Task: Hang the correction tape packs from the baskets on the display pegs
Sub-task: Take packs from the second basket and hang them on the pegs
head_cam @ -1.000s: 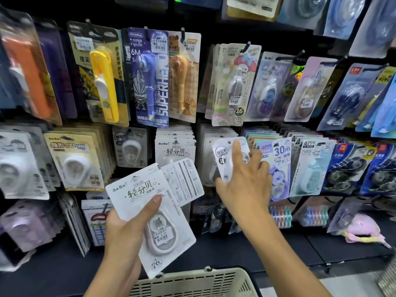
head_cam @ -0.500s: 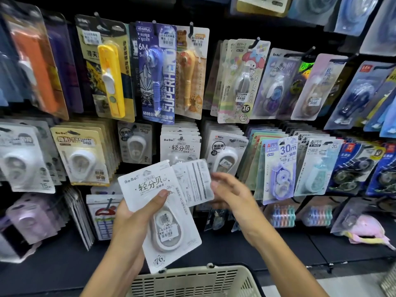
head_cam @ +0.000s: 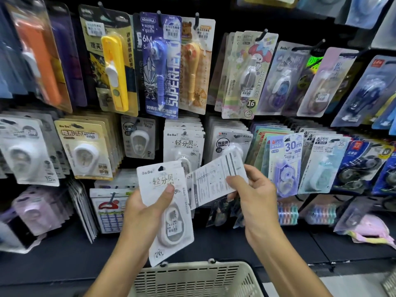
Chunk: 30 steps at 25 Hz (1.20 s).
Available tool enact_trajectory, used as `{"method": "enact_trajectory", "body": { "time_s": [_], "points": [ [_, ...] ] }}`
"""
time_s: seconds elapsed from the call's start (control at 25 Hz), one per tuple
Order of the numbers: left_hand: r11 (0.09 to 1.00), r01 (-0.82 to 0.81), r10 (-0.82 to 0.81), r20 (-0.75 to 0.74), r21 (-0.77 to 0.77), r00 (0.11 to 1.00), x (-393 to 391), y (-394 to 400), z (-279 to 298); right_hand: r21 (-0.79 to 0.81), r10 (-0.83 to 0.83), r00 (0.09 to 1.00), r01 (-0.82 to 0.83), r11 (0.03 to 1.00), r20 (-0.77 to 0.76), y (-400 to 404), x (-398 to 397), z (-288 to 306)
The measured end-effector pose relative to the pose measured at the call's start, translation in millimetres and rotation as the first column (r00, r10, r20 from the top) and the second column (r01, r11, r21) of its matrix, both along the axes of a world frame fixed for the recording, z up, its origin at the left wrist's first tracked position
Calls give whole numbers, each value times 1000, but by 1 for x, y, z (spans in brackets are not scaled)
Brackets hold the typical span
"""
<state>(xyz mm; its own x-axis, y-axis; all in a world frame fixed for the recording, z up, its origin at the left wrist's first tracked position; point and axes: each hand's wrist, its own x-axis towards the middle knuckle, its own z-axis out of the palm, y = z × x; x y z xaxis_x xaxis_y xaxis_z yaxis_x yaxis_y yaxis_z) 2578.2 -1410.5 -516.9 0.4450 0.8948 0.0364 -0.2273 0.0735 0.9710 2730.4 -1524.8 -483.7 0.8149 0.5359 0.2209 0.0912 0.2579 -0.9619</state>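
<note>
My left hand (head_cam: 145, 213) grips a white BoBo correction tape pack (head_cam: 169, 211), its printed front facing me and my thumb across the card. My right hand (head_cam: 255, 194) pinches a second pack (head_cam: 214, 181) by its right edge, back side showing, tilted beside the first. Both packs are held in front of the middle row of pegs. Directly behind them hang a matching stack of BoBo packs (head_cam: 184, 144) and a stack of white packs (head_cam: 229, 140) on their pegs.
A cream plastic basket (head_cam: 192, 277) sits below my hands at the bottom edge. The black peg wall is crowded with hanging packs in three rows. A dark shelf (head_cam: 64, 260) runs under the lowest row. Another basket's corner (head_cam: 391, 284) shows at the bottom right.
My right hand has left the peg with the white stack, come down and taken hold of the second pack beside my left hand. The view has moved closer.
</note>
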Motion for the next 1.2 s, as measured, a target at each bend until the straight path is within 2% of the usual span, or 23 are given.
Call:
{"method": "enact_trajectory", "body": {
  "time_s": [0.04,0.08,0.12,0.16,0.2,0.24,0.28,0.32,0.4,0.44,0.48,0.52,0.56,0.6,0.64,0.68,0.72,0.76,0.8,0.92,1.04,1.12,1.2],
  "points": [
    [997,9,-6,-34,75,999,3,-4,1,9,-1,997,1,1000,71,0,-6,5],
    [994,29,-25,-40,103,999,6,-9,4,15,-27,975,24,1000,222,0,-13,6],
    [993,39,-34,-42,111,999,9,-11,5,18,-81,878,83,996,471,0,-18,4],
    [998,33,-33,-4,49,999,9,-12,7,36,-139,658,167,985,740,0,-25,1],
    [998,34,-32,54,-49,998,7,-10,9,87,-159,360,207,974,919,0,-29,-6],
    [982,79,-56,134,-170,989,4,-7,12,135,-158,110,191,972,981,0,-30,-16],
    [953,133,-80,198,-272,977,-1,-1,13,145,-144,-16,175,974,989,0,-29,-24],
    [927,191,-122,222,-323,967,-6,5,13,131,-123,-56,168,977,991,-2,-27,-31],
    [899,274,-213,206,-342,955,-14,9,13,74,-69,-38,146,987,997,-6,-22,-42],
    [900,280,-224,198,-335,954,-16,8,13,32,-31,-4,114,993,1000,-8,-23,-46],
    [907,272,-218,195,-320,956,-17,6,11,-35,31,76,52,998,997,-9,-24,-46],
    [916,261,-209,193,-305,959,-18,6,8,-97,103,213,-37,995,972,-9,-25,-46],
    [925,251,-198,201,-285,959,-19,6,6,-139,176,402,-120,983,899,-9,-25,-44],
    [933,241,-187,212,-268,959,-20,6,5,-138,215,618,-171,976,756,-8,-26,-39],
    [941,234,-183,213,-246,960,-21,7,4,-116,226,813,-194,974,536,-6,-26,-32],
    [950,231,-190,198,-212,962,-21,8,5,-114,254,924,-230,966,287,-3,-26,-25],
    [958,232,-205,165,-170,965,-20,7,6,-125,330,942,-320,939,67,0,-25,-21],
    [963,236,-220,127,-132,967,-19,5,7,-114,408,910,-414,903,-67,6,-25,-21],
    [965,239,-229,97,-107,968,-18,3,8,-82,457,881,-468,880,-122,10,-24,-23],
    [982,132,-120,94,-135,988,-18,3,7,-15,319,932,-326,945,-170,14,-20,-23],
    [974,-33,66,140,-223,988,-25,14,9,2,193,977,-194,981,-90,6,1,-24],
    [970,-96,132,151,-223,980,-28,18,12,52,176,982,-173,984,-67,3,13,-18],
    [972,-126,157,150,-201,976,-28,18,14,55,82,996,-81,995,-33,4,26,-14]
  ]
}}
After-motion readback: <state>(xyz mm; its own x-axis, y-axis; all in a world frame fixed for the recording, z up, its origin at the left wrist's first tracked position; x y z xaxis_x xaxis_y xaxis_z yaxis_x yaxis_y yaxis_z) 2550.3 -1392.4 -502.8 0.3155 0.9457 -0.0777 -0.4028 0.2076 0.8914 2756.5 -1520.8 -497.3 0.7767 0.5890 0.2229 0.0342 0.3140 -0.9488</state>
